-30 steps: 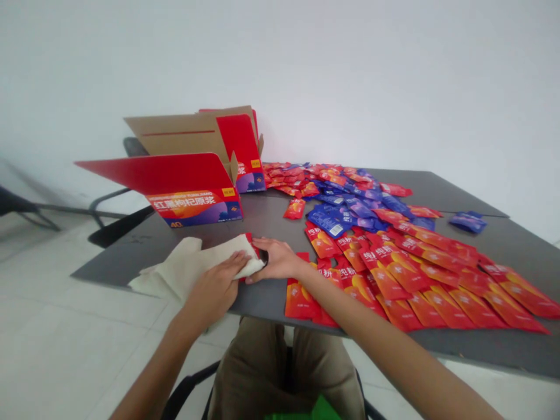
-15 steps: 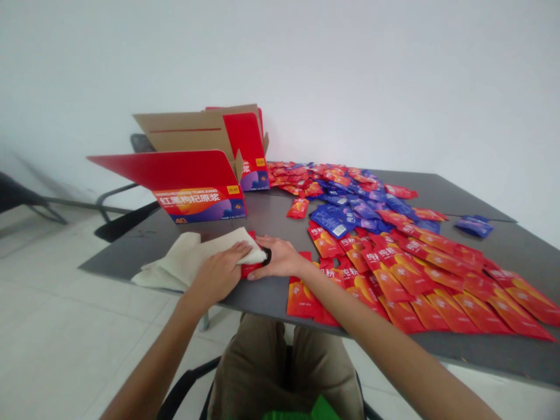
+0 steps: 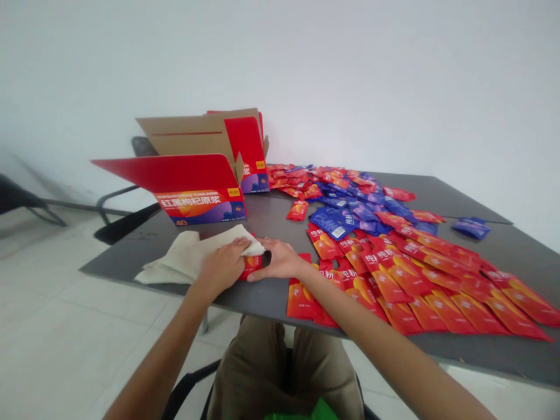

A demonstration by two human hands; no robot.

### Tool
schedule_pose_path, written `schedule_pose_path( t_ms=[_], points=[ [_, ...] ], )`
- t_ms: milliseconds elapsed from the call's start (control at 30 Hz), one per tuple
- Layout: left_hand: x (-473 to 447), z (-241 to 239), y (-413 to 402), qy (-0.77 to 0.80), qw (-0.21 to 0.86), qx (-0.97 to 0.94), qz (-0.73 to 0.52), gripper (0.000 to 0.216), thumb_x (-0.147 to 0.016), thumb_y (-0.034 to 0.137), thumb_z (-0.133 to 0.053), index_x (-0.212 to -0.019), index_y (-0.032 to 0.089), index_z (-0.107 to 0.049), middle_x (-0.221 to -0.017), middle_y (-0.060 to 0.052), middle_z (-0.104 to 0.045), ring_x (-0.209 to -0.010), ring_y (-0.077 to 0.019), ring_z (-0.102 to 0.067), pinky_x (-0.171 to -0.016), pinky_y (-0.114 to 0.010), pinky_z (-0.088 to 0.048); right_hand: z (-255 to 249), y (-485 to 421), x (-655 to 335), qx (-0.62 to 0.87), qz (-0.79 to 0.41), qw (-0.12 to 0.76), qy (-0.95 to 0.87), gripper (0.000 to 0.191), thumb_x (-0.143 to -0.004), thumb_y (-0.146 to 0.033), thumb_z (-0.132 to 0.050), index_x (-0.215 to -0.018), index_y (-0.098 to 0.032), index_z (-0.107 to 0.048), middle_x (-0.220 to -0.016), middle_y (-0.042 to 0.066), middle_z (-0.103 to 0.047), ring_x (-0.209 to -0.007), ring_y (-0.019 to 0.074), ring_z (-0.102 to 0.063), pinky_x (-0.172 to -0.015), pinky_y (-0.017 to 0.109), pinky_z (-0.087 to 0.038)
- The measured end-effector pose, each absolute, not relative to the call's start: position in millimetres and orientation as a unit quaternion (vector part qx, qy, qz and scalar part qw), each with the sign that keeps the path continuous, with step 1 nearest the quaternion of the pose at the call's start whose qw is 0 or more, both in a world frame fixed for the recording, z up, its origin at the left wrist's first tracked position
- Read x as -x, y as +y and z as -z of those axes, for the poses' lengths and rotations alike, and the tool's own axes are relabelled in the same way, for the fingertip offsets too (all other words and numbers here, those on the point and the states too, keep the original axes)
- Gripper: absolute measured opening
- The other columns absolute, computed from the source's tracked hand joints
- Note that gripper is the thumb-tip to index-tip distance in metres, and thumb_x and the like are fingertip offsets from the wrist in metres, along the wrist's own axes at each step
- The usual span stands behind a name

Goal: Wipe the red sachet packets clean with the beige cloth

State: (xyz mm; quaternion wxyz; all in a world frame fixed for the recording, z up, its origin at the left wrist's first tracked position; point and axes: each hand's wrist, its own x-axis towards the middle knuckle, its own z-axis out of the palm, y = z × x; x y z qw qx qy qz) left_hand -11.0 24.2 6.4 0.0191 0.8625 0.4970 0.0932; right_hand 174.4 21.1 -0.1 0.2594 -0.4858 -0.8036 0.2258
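Note:
My left hand (image 3: 222, 267) presses a cream cloth (image 3: 188, 256) down onto a red sachet (image 3: 252, 264) near the front edge of the grey table (image 3: 271, 294). The fingers are curled over the cloth. My right hand (image 3: 280, 258) holds the same sachet from its right side, fingers closed on its edge. Most of the sachet is hidden under the cloth and both hands.
Many red sachets (image 3: 420, 274) and blue sachets (image 3: 350, 213) are spread over the table to the right. Two open red cardboard boxes (image 3: 199, 198) stand at the back left. A few blue sachets (image 3: 471, 227) lie apart at far right. Chairs (image 3: 122, 224) stand left of the table.
My left hand has slid the cloth slightly to the right over the red sachet. My right hand has stayed on the sachet.

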Motion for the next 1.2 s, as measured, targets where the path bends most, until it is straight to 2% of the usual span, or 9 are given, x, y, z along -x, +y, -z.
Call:
schedule_pose_path(
  t_ms=[100,267,367,500,700,900,1033,1200],
  points=[
    [9,-6,17,0.486,0.002,-0.869,-0.097,0.056,-0.079,0.008,-0.034,-0.133,0.011,-0.05,-0.14,-0.011,-0.05,-0.13,-0.0211,-0.046,-0.109,-0.036,-0.036,1,22,-174,0.483,-0.23,0.26,-0.804,0.089,-0.053,-0.063,-0.075,-0.131,-0.029,-0.053,-0.136,0.004,-0.056,-0.131,0.0288,-0.047,-0.109,0.043,-0.035],
    [20,1,-20,0.436,0.013,-0.892,-0.118,0.056,-0.081,0.009,-0.032,-0.135,0.009,-0.048,-0.142,-0.01,-0.047,-0.135,-0.0186,-0.039,-0.112,-0.034,-0.032,7,25,-174,0.48,-0.207,0.251,-0.815,0.099,-0.046,-0.061,-0.079,-0.132,-0.021,-0.052,-0.138,0.01,-0.053,-0.131,0.0298,-0.046,-0.11,0.042,-0.034],
    [15,-5,1,0.466,0.027,-0.878,-0.109,0.055,-0.081,0.01,-0.033,-0.133,0.013,-0.05,-0.14,-0.008,-0.05,-0.133,-0.0188,-0.041,-0.111,-0.034,-0.033,5,24,-174,0.482,-0.218,0.249,-0.811,0.097,-0.05,-0.066,-0.075,-0.134,-0.023,-0.05,-0.139,0.009,-0.052,-0.133,0.03,-0.044,-0.11,0.045,-0.033],
    [8,-9,29,0.503,0.028,-0.859,-0.093,0.055,-0.08,0.009,-0.035,-0.132,0.013,-0.051,-0.14,-0.01,-0.05,-0.129,-0.021,-0.047,-0.109,-0.036,-0.035,1,22,-175,0.484,-0.231,0.258,-0.804,0.091,-0.053,-0.067,-0.073,-0.132,-0.027,-0.052,-0.137,0.008,-0.055,-0.132,0.0294,-0.045,-0.109,0.045,-0.034],
    [21,2,-16,0.456,0.016,-0.883,-0.114,0.057,-0.08,0.007,-0.033,-0.136,0.009,-0.047,-0.144,-0.01,-0.045,-0.136,-0.0181,-0.037,-0.112,-0.035,-0.032,6,25,-173,0.479,-0.221,0.258,-0.809,0.098,-0.045,-0.06,-0.079,-0.131,-0.021,-0.053,-0.138,0.011,-0.053,-0.13,0.0302,-0.047,-0.108,0.043,-0.034],
    [7,-9,22,0.504,0.009,-0.859,-0.088,0.054,-0.081,0.009,-0.033,-0.132,0.012,-0.051,-0.139,-0.012,-0.051,-0.128,-0.0211,-0.049,-0.107,-0.036,-0.037,-1,21,-174,0.487,-0.232,0.256,-0.802,0.09,-0.053,-0.064,-0.075,-0.132,-0.026,-0.053,-0.138,0.008,-0.054,-0.132,0.0298,-0.045,-0.109,0.044,-0.033],
    [10,-4,11,0.485,0.0,-0.869,-0.098,0.056,-0.08,0.007,-0.032,-0.134,0.008,-0.049,-0.141,-0.012,-0.049,-0.132,-0.0193,-0.044,-0.11,-0.034,-0.035,0,21,-174,0.473,-0.231,0.264,-0.808,0.088,-0.053,-0.063,-0.076,-0.13,-0.025,-0.054,-0.135,0.007,-0.057,-0.128,0.028,-0.05,-0.106,0.041,-0.036],
    [20,3,-12,0.459,0.009,-0.881,-0.115,0.056,-0.081,0.009,-0.033,-0.135,0.012,-0.048,-0.143,-0.008,-0.047,-0.133,-0.0185,-0.042,-0.111,-0.034,-0.033,3,22,-174,0.481,-0.221,0.255,-0.809,0.097,-0.048,-0.059,-0.079,-0.133,-0.022,-0.052,-0.138,0.01,-0.053,-0.132,0.0303,-0.044,-0.109,0.044,-0.033]
  ],
)
